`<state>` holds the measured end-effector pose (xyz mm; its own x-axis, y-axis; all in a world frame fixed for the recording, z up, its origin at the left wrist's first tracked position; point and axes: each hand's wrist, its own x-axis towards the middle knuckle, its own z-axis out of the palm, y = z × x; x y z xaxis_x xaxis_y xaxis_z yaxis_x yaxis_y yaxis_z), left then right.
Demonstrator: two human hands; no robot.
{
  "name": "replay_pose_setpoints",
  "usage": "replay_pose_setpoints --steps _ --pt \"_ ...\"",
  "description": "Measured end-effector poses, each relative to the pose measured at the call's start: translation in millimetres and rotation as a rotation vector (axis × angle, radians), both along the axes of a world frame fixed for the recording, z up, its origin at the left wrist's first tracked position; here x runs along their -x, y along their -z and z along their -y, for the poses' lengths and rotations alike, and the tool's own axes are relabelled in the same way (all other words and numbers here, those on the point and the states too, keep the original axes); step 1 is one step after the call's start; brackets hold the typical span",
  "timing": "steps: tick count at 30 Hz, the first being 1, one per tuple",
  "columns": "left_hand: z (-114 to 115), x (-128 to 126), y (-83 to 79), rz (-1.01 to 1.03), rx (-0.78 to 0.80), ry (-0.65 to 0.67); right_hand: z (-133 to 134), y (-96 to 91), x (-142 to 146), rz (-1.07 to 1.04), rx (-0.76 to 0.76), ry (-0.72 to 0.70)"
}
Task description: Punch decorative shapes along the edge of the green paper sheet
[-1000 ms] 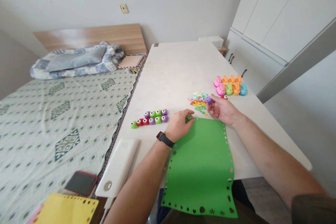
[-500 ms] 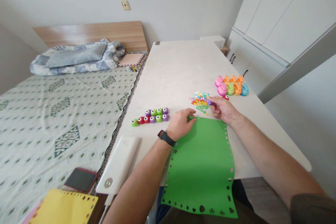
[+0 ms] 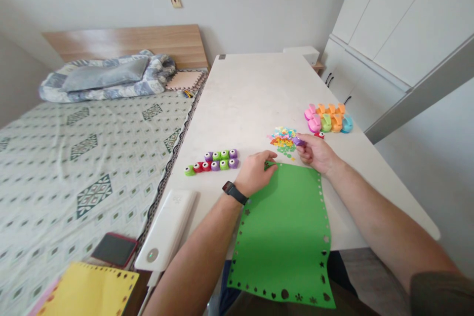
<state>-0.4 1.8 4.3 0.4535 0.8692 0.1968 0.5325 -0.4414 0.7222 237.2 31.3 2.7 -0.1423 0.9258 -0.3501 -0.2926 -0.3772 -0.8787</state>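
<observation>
A green foam-like sheet [image 3: 283, 222] with small shaped holes along its edges lies over the table's near edge, its lower end hanging toward me. My left hand [image 3: 256, 174] grips the sheet's far left corner, with thumb and fingers bent around it. Between the fingertips of my right hand [image 3: 316, 152] is a small purple craft punch [image 3: 298, 141], held just beyond the sheet's far edge and apart from it. A pile of colourful punched-out shapes [image 3: 283, 139] lies right beside that punch. Close behind my right hand sits a red punch [image 3: 319, 135].
Two rows of small punches [image 3: 215, 164] stand left of my left hand. Larger coloured punches [image 3: 326, 122] are grouped at the right. On the white table [image 3: 248, 89] lies a white power bank [image 3: 168, 229]. A phone [image 3: 114, 249] and yellow sheet [image 3: 89, 289] are lower left, near the bed [image 3: 55, 168].
The view has tilted slightly. My right hand still holds the purple punch, which is turned a little differently; my left hand stays at the sheet's corner.
</observation>
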Motion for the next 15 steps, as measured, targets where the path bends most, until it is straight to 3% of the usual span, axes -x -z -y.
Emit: replay_pose_setpoints --steps 9,15 --pt "0.4 0.7 0.4 -0.001 0.000 0.004 1.4 -3.6 -0.7 0.012 -0.049 0.037" --pt "-0.3 1.0 1.0 -0.007 0.003 0.003 3.3 -16.5 -5.3 0.012 -0.156 0.094"
